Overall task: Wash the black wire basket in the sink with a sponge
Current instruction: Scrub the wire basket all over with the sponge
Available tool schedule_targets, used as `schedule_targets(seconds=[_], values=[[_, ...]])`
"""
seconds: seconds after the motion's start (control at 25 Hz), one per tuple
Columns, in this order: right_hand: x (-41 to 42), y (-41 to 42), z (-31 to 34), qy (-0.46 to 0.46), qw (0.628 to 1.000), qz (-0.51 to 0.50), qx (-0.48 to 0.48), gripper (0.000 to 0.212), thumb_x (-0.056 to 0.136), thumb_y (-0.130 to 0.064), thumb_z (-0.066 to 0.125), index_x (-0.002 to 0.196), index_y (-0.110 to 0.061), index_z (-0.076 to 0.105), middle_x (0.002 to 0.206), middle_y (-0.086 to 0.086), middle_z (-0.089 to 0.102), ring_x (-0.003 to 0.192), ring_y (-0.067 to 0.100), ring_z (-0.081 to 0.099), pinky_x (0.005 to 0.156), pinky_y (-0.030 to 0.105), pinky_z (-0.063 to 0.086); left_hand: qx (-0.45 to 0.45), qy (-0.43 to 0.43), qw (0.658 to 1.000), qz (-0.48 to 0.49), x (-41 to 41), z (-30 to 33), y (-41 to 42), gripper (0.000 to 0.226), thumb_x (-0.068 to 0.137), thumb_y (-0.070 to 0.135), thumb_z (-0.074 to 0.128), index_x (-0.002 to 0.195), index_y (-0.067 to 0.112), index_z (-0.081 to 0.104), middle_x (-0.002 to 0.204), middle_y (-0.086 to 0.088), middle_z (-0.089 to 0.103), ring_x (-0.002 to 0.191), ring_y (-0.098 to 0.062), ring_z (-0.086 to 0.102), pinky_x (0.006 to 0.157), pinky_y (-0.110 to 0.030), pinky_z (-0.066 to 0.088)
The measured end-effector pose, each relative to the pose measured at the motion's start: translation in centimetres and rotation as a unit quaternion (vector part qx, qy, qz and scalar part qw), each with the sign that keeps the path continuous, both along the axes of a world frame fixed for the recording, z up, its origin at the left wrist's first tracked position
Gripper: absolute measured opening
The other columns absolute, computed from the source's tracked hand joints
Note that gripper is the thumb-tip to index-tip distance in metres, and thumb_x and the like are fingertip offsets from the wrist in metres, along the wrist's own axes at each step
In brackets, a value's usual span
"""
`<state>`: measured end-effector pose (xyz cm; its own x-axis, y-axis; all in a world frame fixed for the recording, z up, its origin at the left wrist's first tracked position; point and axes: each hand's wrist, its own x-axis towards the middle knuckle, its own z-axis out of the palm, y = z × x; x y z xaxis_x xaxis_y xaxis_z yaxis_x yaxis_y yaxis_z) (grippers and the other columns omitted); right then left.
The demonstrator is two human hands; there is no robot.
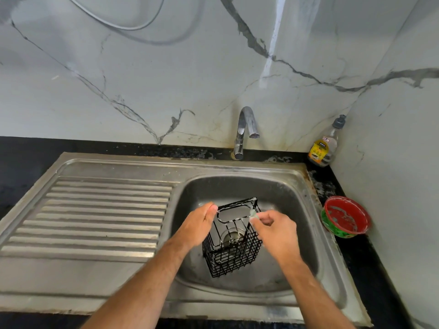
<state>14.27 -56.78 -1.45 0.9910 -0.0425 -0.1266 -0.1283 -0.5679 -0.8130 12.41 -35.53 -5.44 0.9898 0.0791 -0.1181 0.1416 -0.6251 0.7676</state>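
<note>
Two hands over sink [306,186], left hand [198,224] pinching basket [231,243] rim, right hand [276,230] pinching sponge [253,214] against rim

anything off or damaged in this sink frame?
Nothing broken. The wire basket is tilted in the sink because the left hand holds its rim while the right hand scrubs with a small sponge. The tap is dry.

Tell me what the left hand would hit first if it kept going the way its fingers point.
The left hand already pinches the black wire basket at its rim, so it would meet that rim at once.
</note>
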Motion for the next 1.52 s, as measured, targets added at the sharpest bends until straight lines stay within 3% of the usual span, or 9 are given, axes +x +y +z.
schedule_targets(seconds=[0.28, 0.48, 0.6, 0.84, 1.08, 1.2, 1.28, 1.4, 1.52], values=[[-0.4, -0.8, 2.4, 0.121, 0.977, 0.125, -0.125, 0.017, 0.083, -0.025, 0.066, 0.071, -0.015, 0.071, 0.054, 0.005, 0.069, 0.044, 0.013, 0.066, 0.055, 0.021, 0.054, -0.017, 0.0, 1.0, 0.018, -0.3, -0.6, -0.4, 0.036, 0.109, 0.042, 0.032, 0.086, 0.024, 0.054, 0.087, 0.005, 0.063, 0.084, -0.012, 0.061, 0.081, -0.031, 0.05], [-0.3, 1.3, 1.4, -0.005, 0.994, 0.042, -0.106, 0.025, 0.091, -0.027, 0.063, 0.069, -0.017, 0.069, 0.062, -0.003, 0.069, 0.053, 0.009, 0.066, 0.061, 0.026, 0.058, 0.002, 0.011, 1.0, -0.024, 0.0, -0.3, 0.9, 0.036, 0.11, 0.039, 0.032, 0.091, 0.02, 0.056, 0.085, 0.005, 0.061, 0.082, -0.014, 0.059, 0.081, -0.033, 0.048], [-1.5, 1.3, -0.1, -0.061, 0.987, 0.068, -0.133, 0.015, 0.088, -0.022, 0.063, 0.074, -0.024, 0.068, 0.071, -0.01, 0.068, 0.062, 0.001, 0.062, 0.061, 0.011, 0.047, -0.015, -0.002, 1.0, 0.001, 0.0, -1.1, 0.5, 0.035, 0.11, 0.038, 0.034, 0.086, 0.021, 0.054, 0.081, 0.004, 0.059, 0.078, -0.015, 0.055, 0.083, -0.039, 0.049], [-1.2, -1.1, 1.4, 0.047, 0.995, -0.048, 0.07, 0.007, 0.086, -0.014, 0.071, 0.088, -0.02, 0.074, 0.068, 0.0, 0.072, 0.047, 0.008, 0.064, 0.047, 0.018, 0.05, -0.037, -0.007, 0.999, 0.015, 0.7, -0.8, 0.9, 0.035, 0.11, 0.034, 0.033, 0.08, 0.023, 0.048, 0.077, 0.006, 0.051, 0.073, -0.013, 0.049, 0.077, -0.038, 0.046], [0.0, -0.6, 2.0, 0.138, 0.99, 0.038, 0.016, 0.005, 0.09, -0.024, 0.071, 0.086, -0.022, 0.073, 0.064, 0.004, 0.074, 0.059, 0.016, 0.073, 0.074, 0.03, 0.061, -0.102, 0.006, 0.993, 0.06, -0.5, -1.8, 1.0, 0.038, 0.109, 0.039, 0.036, 0.078, 0.025, 0.05, 0.077, 0.004, 0.051, 0.074, -0.013, 0.049, 0.075, -0.041, 0.046], [0.2, -0.2, 2.2, 0.121, 0.987, 0.081, -0.064, 0.014, 0.091, -0.016, 0.064, 0.079, -0.017, 0.072, 0.061, 0.003, 0.073, 0.055, 0.01, 0.072, 0.061, 0.019, 0.056, -0.008, 0.002, 0.998, 0.069, -0.2, 0.7, -1.0, 0.035, 0.109, 0.035, 0.034, 0.08, 0.026, 0.05, 0.088, 0.004, 0.057, 0.089, -0.02, 0.054, 0.076, -0.036, 0.039], [-0.1, 0.2, 2.4, 0.118, 0.985, 0.091, -0.082, 0.018, 0.091, -0.016, 0.061, 0.075, -0.017, 0.07, 0.057, 0.001, 0.071, 0.052, 0.007, 0.07, 0.055, 0.015, 0.051, 0.052, 0.004, 0.998, 0.038, -0.1, 2.6, -2.4, 0.029, 0.102, 0.053, 0.035, 0.101, 0.033, 0.056, 0.112, 0.008, 0.058, 0.116, -0.019, 0.051, 0.099, -0.038, 0.037], [-0.6, 0.0, 1.9, 0.11, 0.988, 0.078, -0.074, 0.019, 0.09, -0.015, 0.059, 0.074, -0.014, 0.07, 0.057, 0.002, 0.071, 0.051, 0.01, 0.07, 0.062, 0.02, 0.056, 0.178, 0.068, 0.978, -0.086, -1.4, 3.4, -3.1, 0.088, 0.075, 0.08, 0.053, 0.151, 0.04, 0.031, 0.151, 0.013, 0.037, 0.146, -0.014, 0.024, 0.122, -0.063, -0.002], [-1.1, -0.2, 1.8, 0.105, 0.989, 0.086, -0.051, 0.018, 0.091, -0.016, 0.062, 0.077, -0.02, 0.072, 0.056, 0.002, 0.07, 0.05, 0.01, 0.069, 0.055, 0.017, 0.053, 0.286, 0.012, 0.952, -0.108, -1.9, 3.1, -3.4, 0.112, 0.066, 0.082, 0.063, 0.157, 0.032, 0.02, 0.154, 0.008, 0.036, 0.149, -0.014, 0.023, 0.12, -0.063, -0.015]])
